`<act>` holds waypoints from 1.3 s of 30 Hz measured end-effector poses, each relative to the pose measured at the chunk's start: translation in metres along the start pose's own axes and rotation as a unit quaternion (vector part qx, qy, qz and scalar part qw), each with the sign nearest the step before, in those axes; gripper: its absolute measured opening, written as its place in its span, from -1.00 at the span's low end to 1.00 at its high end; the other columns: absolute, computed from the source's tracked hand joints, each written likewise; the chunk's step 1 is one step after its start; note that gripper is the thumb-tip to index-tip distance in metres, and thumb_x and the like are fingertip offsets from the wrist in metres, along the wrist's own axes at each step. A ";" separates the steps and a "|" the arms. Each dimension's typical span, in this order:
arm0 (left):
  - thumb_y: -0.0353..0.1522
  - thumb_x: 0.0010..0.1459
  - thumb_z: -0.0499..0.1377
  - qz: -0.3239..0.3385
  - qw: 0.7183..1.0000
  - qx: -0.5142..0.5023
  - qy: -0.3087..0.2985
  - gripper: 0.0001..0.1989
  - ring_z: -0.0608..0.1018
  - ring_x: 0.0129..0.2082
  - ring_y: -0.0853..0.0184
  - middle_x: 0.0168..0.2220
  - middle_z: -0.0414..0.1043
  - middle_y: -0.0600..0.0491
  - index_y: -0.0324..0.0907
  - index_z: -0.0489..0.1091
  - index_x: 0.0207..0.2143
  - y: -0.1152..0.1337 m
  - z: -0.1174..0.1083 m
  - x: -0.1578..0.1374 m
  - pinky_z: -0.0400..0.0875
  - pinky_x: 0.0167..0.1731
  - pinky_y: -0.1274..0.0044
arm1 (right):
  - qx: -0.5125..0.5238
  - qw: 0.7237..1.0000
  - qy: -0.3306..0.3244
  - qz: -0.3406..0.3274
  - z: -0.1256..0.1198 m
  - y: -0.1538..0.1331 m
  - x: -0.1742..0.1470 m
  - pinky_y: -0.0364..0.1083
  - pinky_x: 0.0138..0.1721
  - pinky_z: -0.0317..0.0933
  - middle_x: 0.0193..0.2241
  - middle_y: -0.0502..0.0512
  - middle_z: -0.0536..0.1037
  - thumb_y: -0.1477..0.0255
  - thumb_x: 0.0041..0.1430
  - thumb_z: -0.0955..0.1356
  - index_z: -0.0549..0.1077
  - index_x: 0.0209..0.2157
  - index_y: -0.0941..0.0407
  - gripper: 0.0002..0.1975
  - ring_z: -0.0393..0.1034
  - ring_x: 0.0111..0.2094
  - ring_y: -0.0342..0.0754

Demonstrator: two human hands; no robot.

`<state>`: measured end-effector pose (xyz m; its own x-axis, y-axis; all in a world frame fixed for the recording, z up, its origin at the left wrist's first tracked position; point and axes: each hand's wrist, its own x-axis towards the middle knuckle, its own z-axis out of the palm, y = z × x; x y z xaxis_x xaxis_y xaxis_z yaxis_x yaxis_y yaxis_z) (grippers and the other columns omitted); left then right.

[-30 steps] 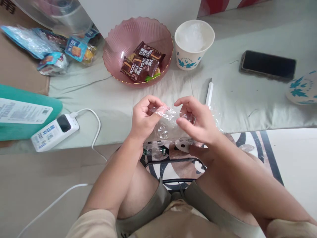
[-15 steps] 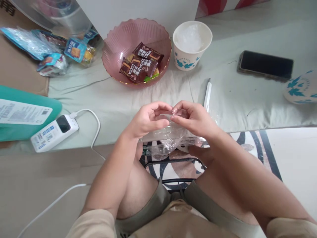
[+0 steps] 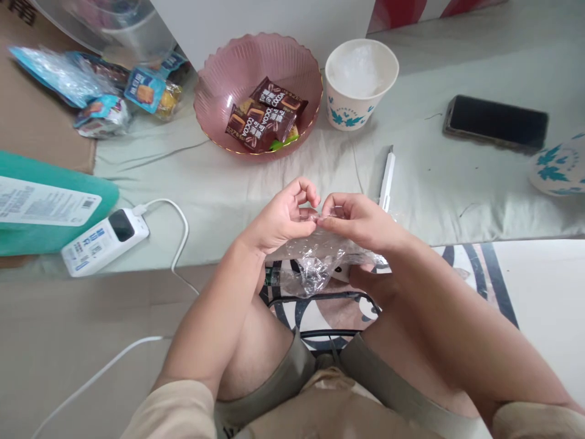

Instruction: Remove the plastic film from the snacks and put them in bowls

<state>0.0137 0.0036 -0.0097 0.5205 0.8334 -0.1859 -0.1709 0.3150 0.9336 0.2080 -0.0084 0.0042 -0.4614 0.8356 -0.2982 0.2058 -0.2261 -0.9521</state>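
Note:
A crinkled clear plastic bag (image 3: 315,262) hangs from my fingers over the front edge of the cloth-covered surface. My left hand (image 3: 287,216) pinches the bag's upper edge between thumb and a finger, the other fingers curled above. Right against it, my right hand (image 3: 359,219) pinches the same edge, so the fingertips of both hands nearly meet. Just beyond my right hand lies a white utility knife (image 3: 387,183). Farther back, a pink ribbed bowl (image 3: 219,91) holds several brown cocoa snack packets (image 3: 265,116).
A paper cup (image 3: 351,113) with clear plastic inside stands right of the bowl. To the right are a phone (image 3: 498,124) and another paper cup (image 3: 560,164). At left are a power bank (image 3: 105,241) with a white cable, a green container (image 3: 55,213) and snack packs (image 3: 146,90).
My left fingers have lifted and curled while its thumb has closed in on the bag's edge beside my right fingertips. The camera view has shifted slightly.

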 end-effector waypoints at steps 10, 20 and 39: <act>-0.56 -0.23 0.32 -0.023 0.999 0.023 0.002 -0.55 0.37 -0.47 0.57 -0.33 0.22 0.20 -0.11 0.14 -0.36 0.006 -0.005 -0.001 0.27 -0.49 0.66 | -0.076 0.997 0.012 -0.005 0.000 -0.004 0.001 -0.11 -0.38 0.04 -0.58 -0.10 0.28 0.03 0.06 0.47 0.38 -0.43 0.11 -0.56 0.19 -0.45 -0.15; -0.35 -0.13 0.44 -0.050 0.993 0.109 0.000 -0.72 0.44 -0.47 0.48 -0.34 0.50 0.06 -0.19 0.53 -0.31 0.006 -0.014 -0.001 0.37 -0.46 0.60 | -0.109 0.993 0.043 0.021 -0.002 0.000 0.000 -0.12 -0.41 0.03 -0.56 -0.08 0.31 0.12 0.10 0.45 0.38 -0.41 0.11 -0.65 0.19 -0.47 -0.16; -0.08 -0.23 0.55 -0.086 0.981 0.158 0.065 -0.58 0.40 -0.58 0.41 -0.57 0.48 0.03 -0.22 0.55 -0.57 0.006 -0.026 0.000 0.21 -0.53 0.50 | -0.138 0.989 0.051 0.014 -0.003 -0.003 0.001 -0.08 -0.38 0.06 -0.56 -0.05 0.34 0.16 0.14 0.44 0.37 -0.44 0.10 -0.68 0.21 -0.45 -0.14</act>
<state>-0.0096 0.0172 -0.0119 0.4037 0.8375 -0.3682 0.1895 0.3172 0.9292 0.2094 -0.0059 0.0069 -0.3653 0.8802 -0.3028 0.4519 -0.1167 -0.8844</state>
